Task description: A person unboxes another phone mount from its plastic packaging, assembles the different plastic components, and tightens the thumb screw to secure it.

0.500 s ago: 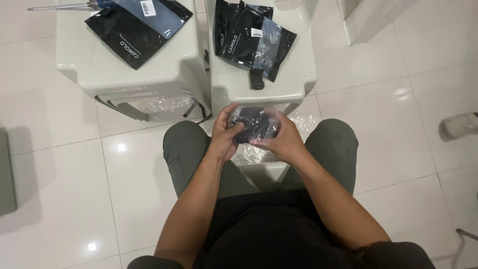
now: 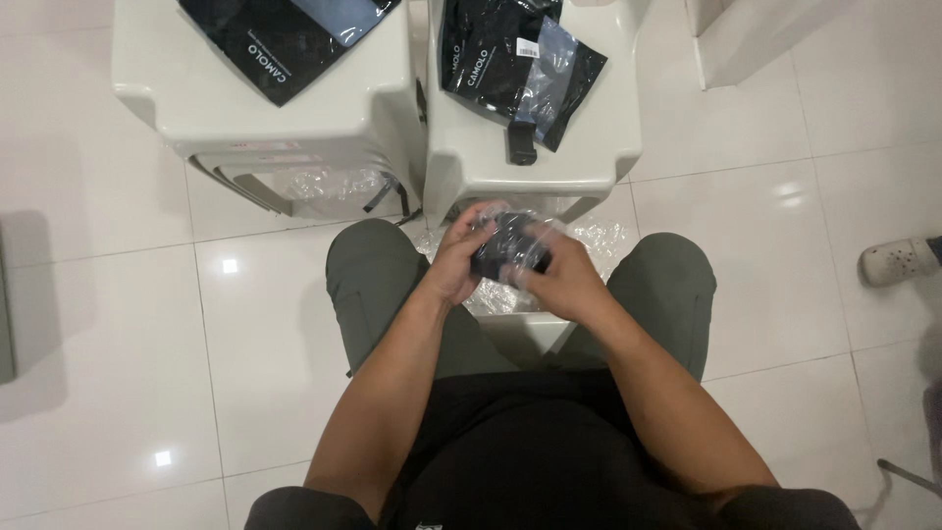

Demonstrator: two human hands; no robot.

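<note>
Between my knees I hold a small dark item in a clear plastic bag (image 2: pixel 508 245). My left hand (image 2: pixel 457 257) grips its left side with fingers curled over the top. My right hand (image 2: pixel 559 280) clasps the right and lower side. The item is partly hidden by my fingers and slightly blurred. Crumpled clear plastic wrapping (image 2: pixel 599 238) lies under my hands.
Two white plastic stools stand ahead: the left stool (image 2: pixel 186 98) carries a black flat pouch (image 2: pixel 275 39), the right stool (image 2: pixel 589 147) carries black pouches (image 2: pixel 491 54) and a small black strap piece (image 2: pixel 521 143). Another person's white shoe (image 2: pixel 898 260) is at the right edge.
My hands have kept hold of the bagged item, shifting their grip slightly. The view has moved a little; the stools sit higher in frame.
</note>
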